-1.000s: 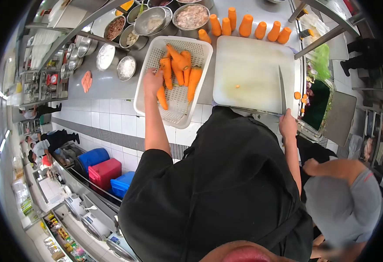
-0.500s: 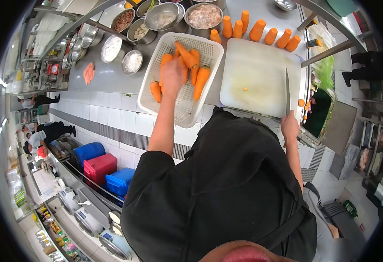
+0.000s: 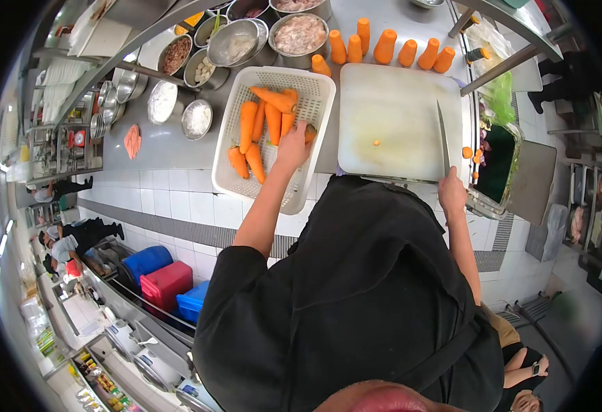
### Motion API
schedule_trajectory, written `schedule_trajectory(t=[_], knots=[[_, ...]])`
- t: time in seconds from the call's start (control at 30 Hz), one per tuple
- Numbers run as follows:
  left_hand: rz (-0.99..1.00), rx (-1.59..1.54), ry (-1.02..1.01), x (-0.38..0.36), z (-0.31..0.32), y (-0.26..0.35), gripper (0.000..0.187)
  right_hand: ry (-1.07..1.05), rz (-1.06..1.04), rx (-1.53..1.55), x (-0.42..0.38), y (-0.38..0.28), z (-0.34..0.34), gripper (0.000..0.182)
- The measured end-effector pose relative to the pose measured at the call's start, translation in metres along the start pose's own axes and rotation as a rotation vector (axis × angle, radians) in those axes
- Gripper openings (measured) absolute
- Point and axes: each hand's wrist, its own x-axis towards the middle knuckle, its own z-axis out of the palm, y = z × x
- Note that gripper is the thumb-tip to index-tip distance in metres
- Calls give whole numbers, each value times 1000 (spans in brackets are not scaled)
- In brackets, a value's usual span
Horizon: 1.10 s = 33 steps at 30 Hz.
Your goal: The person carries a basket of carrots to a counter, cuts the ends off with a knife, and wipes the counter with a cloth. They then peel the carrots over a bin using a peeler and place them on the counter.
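My left hand (image 3: 293, 147) is closed around a carrot (image 3: 310, 132) at the right side of a white perforated basket (image 3: 220, 165); most of that carrot is hidden under my fingers. Several other whole carrots (image 3: 247, 123) lie in the basket to the left of it. My right hand (image 3: 452, 193) grips the handle of a long kitchen knife (image 3: 443, 134), whose blade points away from me over the right part of a white cutting board (image 3: 397, 110). A small carrot piece (image 3: 376, 143) rests on the board.
Behind the board, trimmed carrots (image 3: 385, 48) stand in a row. Metal bowls of food (image 3: 299, 36) crowd the back left. A dark bin (image 3: 497, 172) with scraps at its edge is on the right. Metal shelf posts (image 3: 500, 69) cross above the counter. Another person's arm (image 3: 521, 374) shows at lower right.
My left hand has moved right within the basket and gripped a carrot there; the carrots have shifted. The knife stays in my right hand. A person has come into view at lower right.
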Motion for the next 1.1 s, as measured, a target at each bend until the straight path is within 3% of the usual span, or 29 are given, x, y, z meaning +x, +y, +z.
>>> schedule_trajectory(t=[0.1,0.17,0.2,0.3,0.37,0.43,0.6,0.73,1.1], knots=[[-10,-191,23,-17,-4,0,53,5,4,-1,-2,0,-3,26],[-3,-384,381,-24,-15,12,57,5,-6,41,0,1,-3,26],[-62,-532,456,-26,-28,27,56,9,13,43,2,2,-2,26],[113,-742,476,-20,-55,85,50,9,28,68,4,6,3,26],[271,-636,432,-12,-56,129,46,2,33,83,6,5,-1,25],[349,-602,174,4,-32,165,47,-16,27,71,6,2,-11,24],[463,-563,-75,32,61,213,44,-10,-37,36,-24,-13,-51,18],[489,-459,-54,32,74,227,44,-65,-178,36,-62,-15,-77,15],[424,-436,-25,31,77,231,46,-159,-172,123,-87,-13,-90,13]])
